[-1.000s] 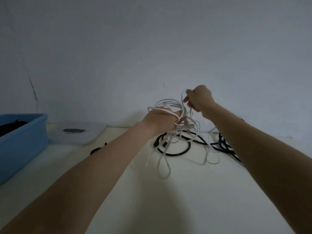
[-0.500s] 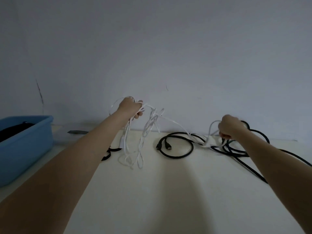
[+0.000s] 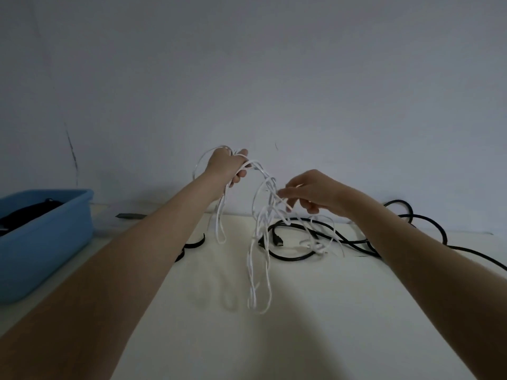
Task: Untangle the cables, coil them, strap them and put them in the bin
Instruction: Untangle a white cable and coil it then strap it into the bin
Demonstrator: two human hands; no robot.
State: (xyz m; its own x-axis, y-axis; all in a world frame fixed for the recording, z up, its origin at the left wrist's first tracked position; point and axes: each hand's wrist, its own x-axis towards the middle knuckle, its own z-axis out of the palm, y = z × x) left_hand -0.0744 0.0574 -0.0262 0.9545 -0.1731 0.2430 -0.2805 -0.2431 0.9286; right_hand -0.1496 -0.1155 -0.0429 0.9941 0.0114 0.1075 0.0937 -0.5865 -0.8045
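**Both hands up on the white tangle**

Left hand [image 3: 229, 167] raised above the pale table [image 3: 329, 311], arm stretched forward, fingers curled in a fist round a bunch of thin white cable [image 3: 259, 237]. Loops hang down from the fist, the longest ones reaching the tabletop in front. Right hand [image 3: 312, 192] lower and just right of the left, forearm angled in from the right edge, fingertips [image 3: 282, 193] pinching a strand of the same white cable where it knots up mid-air. Thick black cable [image 3: 290, 242] lies looped on the table behind the white one, trailing off right under the right forearm. Short black strap [image 3: 193, 244] on the table beside the left forearm. Blue plastic bin [image 3: 41, 242] at far left, something dark inside.
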